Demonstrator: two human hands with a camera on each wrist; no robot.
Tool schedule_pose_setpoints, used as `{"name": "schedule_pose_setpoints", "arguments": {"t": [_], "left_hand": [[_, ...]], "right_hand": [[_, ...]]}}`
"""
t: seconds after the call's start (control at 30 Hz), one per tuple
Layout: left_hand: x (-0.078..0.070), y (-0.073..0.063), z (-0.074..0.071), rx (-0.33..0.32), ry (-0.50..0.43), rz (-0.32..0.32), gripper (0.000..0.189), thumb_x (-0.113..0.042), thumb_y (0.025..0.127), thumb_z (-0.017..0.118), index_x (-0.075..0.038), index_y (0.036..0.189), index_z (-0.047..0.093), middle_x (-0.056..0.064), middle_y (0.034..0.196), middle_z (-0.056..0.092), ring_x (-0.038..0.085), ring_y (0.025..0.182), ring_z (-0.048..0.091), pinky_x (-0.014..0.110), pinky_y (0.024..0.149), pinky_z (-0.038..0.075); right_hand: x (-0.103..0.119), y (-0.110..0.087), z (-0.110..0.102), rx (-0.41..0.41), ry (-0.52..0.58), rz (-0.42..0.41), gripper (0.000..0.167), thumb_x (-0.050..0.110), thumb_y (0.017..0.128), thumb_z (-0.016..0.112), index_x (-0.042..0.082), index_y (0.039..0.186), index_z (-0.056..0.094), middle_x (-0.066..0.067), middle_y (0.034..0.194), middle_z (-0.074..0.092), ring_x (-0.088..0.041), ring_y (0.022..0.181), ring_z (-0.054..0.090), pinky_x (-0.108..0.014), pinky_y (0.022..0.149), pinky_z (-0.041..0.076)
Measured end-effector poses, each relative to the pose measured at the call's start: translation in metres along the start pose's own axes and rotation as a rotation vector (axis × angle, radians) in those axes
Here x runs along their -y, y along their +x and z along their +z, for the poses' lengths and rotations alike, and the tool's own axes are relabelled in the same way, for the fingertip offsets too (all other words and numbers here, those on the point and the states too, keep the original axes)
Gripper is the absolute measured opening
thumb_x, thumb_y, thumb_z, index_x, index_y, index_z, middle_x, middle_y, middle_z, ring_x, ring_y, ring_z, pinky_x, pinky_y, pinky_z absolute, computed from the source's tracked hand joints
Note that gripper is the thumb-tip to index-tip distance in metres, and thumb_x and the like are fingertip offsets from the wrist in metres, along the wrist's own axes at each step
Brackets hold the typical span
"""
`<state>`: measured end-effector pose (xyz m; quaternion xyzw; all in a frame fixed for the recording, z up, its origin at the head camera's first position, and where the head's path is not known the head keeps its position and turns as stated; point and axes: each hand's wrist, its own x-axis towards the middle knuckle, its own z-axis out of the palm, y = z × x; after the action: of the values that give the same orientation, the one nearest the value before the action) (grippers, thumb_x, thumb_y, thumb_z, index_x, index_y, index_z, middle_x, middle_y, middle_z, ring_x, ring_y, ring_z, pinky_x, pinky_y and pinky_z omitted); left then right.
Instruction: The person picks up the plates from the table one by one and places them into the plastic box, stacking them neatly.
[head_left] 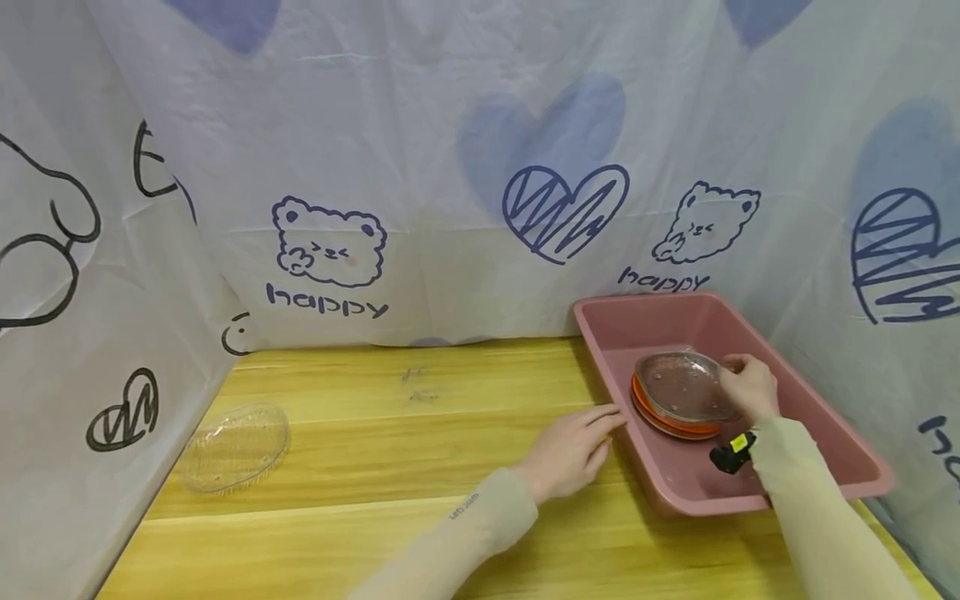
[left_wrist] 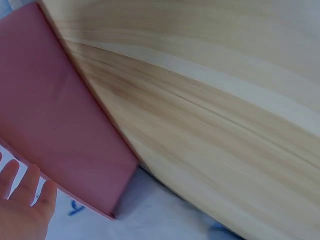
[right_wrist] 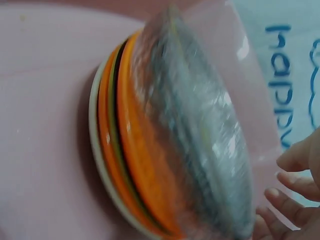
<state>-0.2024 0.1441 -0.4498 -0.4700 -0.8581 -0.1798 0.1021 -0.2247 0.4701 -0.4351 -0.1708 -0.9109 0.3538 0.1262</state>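
A pink plastic basin [head_left: 678, 498] stands at the right of the table. In it lies a stack of orange plates [head_left: 645, 408], with green and pale rims among them in the right wrist view. On top rests a clear oval plastic dish [head_left: 682, 385] with small bumps. My right hand [head_left: 752, 388] is at the dish's right edge, its fingers [right_wrist: 280, 205] loosely bent and not wrapped round it; whether the fingertips touch is unclear. Against the basin's left rim lie the fingertips of my left hand [head_left: 567, 450], fingers fairly straight, with nothing held.
Another clear oval dish [head_left: 236, 448], bumpy underneath, sits at the left of the wooden table [head_left: 360, 483]. A white curtain [head_left: 420, 167] printed with hearts and bears hangs behind and at both sides. A black strap device [head_left: 731, 454] is on my right wrist.
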Motion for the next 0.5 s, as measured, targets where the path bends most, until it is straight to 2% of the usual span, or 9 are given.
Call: {"name": "schedule_pose_setpoints", "arguments": {"t": [0.07, 0.17, 0.3, 0.37, 0.5], "left_hand": [[0.008, -0.007, -0.002, 0.009, -0.014, -0.032, 0.045, -0.021, 0.107, 0.045, -0.017, 0.152, 0.044, 0.001, 0.157, 0.047, 0.017, 0.141, 0.050, 0.028, 0.120, 0.040], [0.020, -0.017, -0.006, 0.010, -0.004, -0.079, 0.045, -0.023, 0.108, 0.045, -0.016, 0.152, 0.045, 0.004, 0.156, 0.049, 0.020, 0.140, 0.052, 0.032, 0.119, 0.042], [0.038, -0.030, -0.014, -0.003, 0.014, -0.136, 0.043, -0.025, 0.108, 0.046, -0.014, 0.149, 0.048, 0.007, 0.152, 0.052, 0.023, 0.138, 0.054, 0.038, 0.117, 0.045], [0.046, -0.037, -0.020, -0.007, 0.017, -0.167, 0.043, -0.025, 0.108, 0.046, -0.013, 0.148, 0.049, 0.008, 0.151, 0.053, 0.025, 0.137, 0.055, 0.040, 0.116, 0.046], [0.064, -0.050, -0.029, -0.024, 0.036, -0.231, 0.042, -0.025, 0.107, 0.047, -0.013, 0.147, 0.051, 0.010, 0.149, 0.055, 0.028, 0.135, 0.056, 0.045, 0.113, 0.049]], "right_hand": [[0.008, -0.002, 0.002, -0.032, 0.030, -0.007, 0.050, 0.022, 0.102, 0.043, -0.011, 0.139, 0.048, -0.035, 0.133, 0.052, -0.047, 0.118, 0.052, -0.061, 0.098, 0.049], [0.024, -0.005, 0.004, -0.082, 0.070, -0.023, 0.047, 0.021, 0.103, 0.041, -0.007, 0.140, 0.050, -0.032, 0.133, 0.055, -0.044, 0.119, 0.052, -0.055, 0.095, 0.049], [0.054, -0.010, 0.006, -0.126, 0.083, -0.062, 0.042, 0.020, 0.103, 0.041, -0.003, 0.136, 0.056, -0.028, 0.129, 0.061, -0.039, 0.117, 0.057, -0.034, 0.086, 0.047], [0.071, -0.012, 0.008, -0.138, 0.086, -0.095, 0.041, 0.019, 0.104, 0.042, -0.001, 0.135, 0.058, -0.026, 0.128, 0.063, -0.037, 0.117, 0.060, -0.029, 0.083, 0.045], [0.106, -0.020, 0.013, -0.123, 0.133, -0.162, 0.040, 0.019, 0.104, 0.042, 0.000, 0.135, 0.059, -0.024, 0.131, 0.063, -0.036, 0.119, 0.060, -0.032, 0.090, 0.048]]}}
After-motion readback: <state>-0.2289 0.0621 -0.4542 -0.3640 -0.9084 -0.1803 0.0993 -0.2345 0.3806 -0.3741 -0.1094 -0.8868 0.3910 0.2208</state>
